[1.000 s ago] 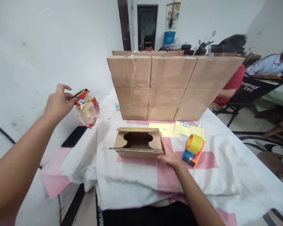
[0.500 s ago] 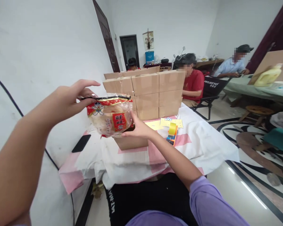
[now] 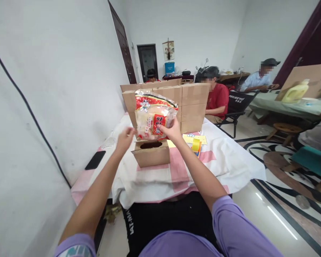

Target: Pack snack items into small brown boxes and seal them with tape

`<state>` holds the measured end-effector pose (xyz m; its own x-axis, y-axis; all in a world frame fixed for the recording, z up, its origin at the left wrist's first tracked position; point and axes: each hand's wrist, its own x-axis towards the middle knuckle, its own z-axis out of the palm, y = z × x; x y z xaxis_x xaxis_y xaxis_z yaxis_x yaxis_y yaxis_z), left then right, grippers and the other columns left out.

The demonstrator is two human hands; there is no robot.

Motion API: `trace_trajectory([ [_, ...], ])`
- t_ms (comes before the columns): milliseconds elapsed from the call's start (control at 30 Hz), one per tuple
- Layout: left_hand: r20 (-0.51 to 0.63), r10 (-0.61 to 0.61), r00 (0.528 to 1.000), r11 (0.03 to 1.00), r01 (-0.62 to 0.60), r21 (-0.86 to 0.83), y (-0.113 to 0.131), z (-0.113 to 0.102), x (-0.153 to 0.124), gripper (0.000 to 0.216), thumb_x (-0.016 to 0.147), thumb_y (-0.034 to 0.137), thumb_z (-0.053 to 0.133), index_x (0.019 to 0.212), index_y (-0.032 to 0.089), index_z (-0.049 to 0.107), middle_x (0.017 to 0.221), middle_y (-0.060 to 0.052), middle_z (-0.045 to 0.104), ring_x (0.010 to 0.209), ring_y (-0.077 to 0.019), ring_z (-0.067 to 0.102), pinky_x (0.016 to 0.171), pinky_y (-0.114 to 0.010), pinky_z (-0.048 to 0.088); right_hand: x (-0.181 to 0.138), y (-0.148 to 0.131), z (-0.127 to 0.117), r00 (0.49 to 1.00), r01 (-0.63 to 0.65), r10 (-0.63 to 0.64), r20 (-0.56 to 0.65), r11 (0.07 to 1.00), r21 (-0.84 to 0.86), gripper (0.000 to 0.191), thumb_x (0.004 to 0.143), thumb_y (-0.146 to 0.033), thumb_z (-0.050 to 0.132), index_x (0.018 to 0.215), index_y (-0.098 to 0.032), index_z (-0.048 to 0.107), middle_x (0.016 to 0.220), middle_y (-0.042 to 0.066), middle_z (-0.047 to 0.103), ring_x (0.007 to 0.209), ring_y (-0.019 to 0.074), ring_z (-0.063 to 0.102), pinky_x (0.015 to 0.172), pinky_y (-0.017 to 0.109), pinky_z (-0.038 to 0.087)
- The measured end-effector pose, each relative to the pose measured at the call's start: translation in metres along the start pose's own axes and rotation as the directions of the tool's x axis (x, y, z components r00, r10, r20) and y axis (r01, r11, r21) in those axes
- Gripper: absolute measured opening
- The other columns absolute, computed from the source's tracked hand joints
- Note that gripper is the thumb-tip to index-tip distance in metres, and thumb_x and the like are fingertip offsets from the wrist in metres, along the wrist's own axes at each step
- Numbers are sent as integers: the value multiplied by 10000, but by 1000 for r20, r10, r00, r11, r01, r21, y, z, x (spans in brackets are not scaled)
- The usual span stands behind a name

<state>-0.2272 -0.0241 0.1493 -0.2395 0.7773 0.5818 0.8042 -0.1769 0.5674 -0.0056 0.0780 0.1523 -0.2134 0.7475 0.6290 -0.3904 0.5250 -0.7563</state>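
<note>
Snack bag (image 3: 153, 116) over the box (image 3: 151, 154): my right hand (image 3: 172, 131) grips its bottom, my left hand (image 3: 125, 137) is at the corner, grip unclear. I'd square it with the opening.

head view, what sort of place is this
Probably a home room used as a packing workshop: stacked cardboard boxes, a tape dispenser on the table, and a snack bag held over an open box.
</note>
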Motion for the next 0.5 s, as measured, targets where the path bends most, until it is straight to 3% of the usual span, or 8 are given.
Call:
trace_trajectory([
  [100, 328, 42, 944, 998, -56, 33, -22, 33, -42, 369, 904, 522, 505, 905, 239, 741, 933, -51, 778, 874, -235, 711, 796, -333, 547, 3, 7, -11, 1000, 18, -17, 11, 996, -89, 868, 592, -566, 898, 1271, -196, 502, 1312, 149, 661, 1213, 308, 658, 1090, 462, 524],
  [200, 508, 53, 860, 992, -103, 72, -27, 49, -71, 412, 884, 522, 554, 1152, 278, 748, 1060, -36, 784, 969, -252, 710, 875, -352, 548, -3, 18, -15, 994, 30, -11, 112, 984, -178, 867, 578, -531, 920, 1268, -194, 517, 1325, 142, 654, 1232, 318, 644, 1104, 473, 509],
  [267, 547, 44, 836, 985, -128, 116, -27, 52, -78, 548, 852, 565, 612, 1317, 283, 683, 1248, -63, 741, 1171, -297, 653, 1026, -412, 496, -13, 28, -12, 986, 29, 6, 168, 978, -206, 891, 588, -516, 923, 1308, -196, 507, 1336, 136, 650, 1244, 320, 636, 1107, 474, 502],
  [333, 558, 42, 829, 975, -156, 158, -27, 54, -78, 649, 815, 613, 663, 1374, 284, 652, 1416, -82, 653, 1377, -346, 506, 1200, -496, 322, -25, 39, -5, 981, 23, 16, 193, 981, -194, 910, 619, -517, 910, 1356, -197, 483, 1341, 132, 646, 1243, 310, 636, 1102, 459, 501],
  [400, 560, 53, 827, 954, -208, 218, -29, 54, -76, 697, 810, 654, 666, 1407, 296, 629, 1483, -81, 599, 1455, -374, 396, 1256, -555, 164, -36, 48, 1, 980, 27, 8, 200, 985, -170, 899, 662, -523, 883, 1386, -196, 463, 1340, 133, 643, 1232, 297, 643, 1080, 434, 511],
  [500, 538, 48, 842, 907, -263, 330, -35, 52, -76, 688, 854, 698, 590, 1419, 307, 622, 1437, -95, 609, 1390, -392, 412, 1215, -576, 228, -47, 57, -2, 981, 56, -10, 195, 971, -231, 851, 716, -539, 841, 1387, -188, 453, 1318, 135, 648, 1211, 289, 649, 1049, 418, 519],
])
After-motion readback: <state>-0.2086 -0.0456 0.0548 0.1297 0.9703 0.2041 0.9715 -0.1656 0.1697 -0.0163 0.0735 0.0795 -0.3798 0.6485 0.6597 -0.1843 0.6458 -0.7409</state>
